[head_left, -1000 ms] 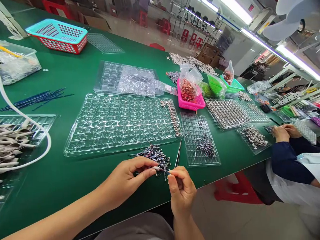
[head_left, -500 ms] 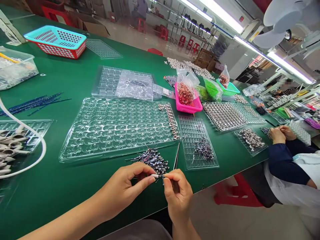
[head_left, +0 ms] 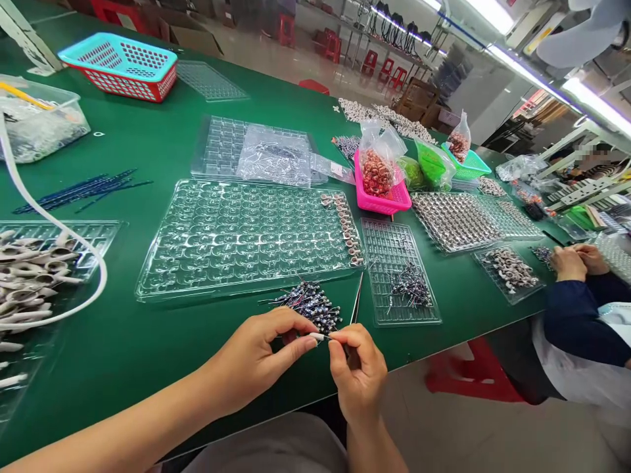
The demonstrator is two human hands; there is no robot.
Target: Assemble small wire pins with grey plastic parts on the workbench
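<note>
Between the thumb and fingers of my left hand is a white earbud shell; only its stem end shows. My right hand pinches a thin dark wire at the stem's open end. How far the wire goes in is too small to tell. Just beyond my hands lies a pile of small wired circuit boards. A pair of tweezers rests beside the pile, pointing away from me. Behind it, a large clear tray holds several shells along its right side.
More shells fill a tray at the left, crossed by a white cable. At right are a smaller tray with wired parts and a pink basket. A co-worker's hands work farther right. A blue-and-red basket stands far left.
The view has shifted, so the table sits a little higher and farther right. Both hands keep their pinch; less of the wire shows between the shell and my right fingers.
</note>
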